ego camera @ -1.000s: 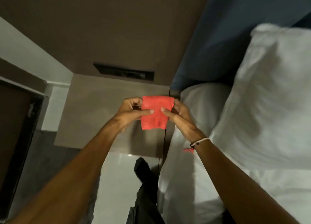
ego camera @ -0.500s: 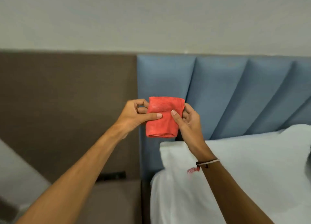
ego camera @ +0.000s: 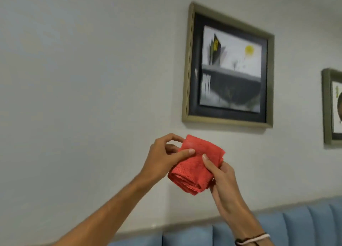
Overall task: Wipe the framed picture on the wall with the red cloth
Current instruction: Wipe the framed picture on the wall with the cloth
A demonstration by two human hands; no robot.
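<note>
A folded red cloth (ego camera: pixel 194 169) is held up in front of me by both hands. My left hand (ego camera: pixel 162 157) pinches its upper left edge with the thumb on the front. My right hand (ego camera: pixel 221 179) grips its right side, thumb pressed on the front. The framed picture (ego camera: pixel 228 66) hangs on the pale wall above and to the right of the cloth, with a dull gold frame, black mat and a grey landscape with a yellow sun. The cloth is well below the frame and apart from it.
A second framed picture (ego camera: pixel 332 107) is cut off at the right edge of the view. A blue padded headboard (ego camera: pixel 240 232) runs along the bottom. The pale wall (ego camera: pixel 83 79) fills the left half.
My view has swung up from the bedside table and pillows, past the headboard, to the wall with the picture. Both hands kept hold of the cloth, which now tilts to the left.
</note>
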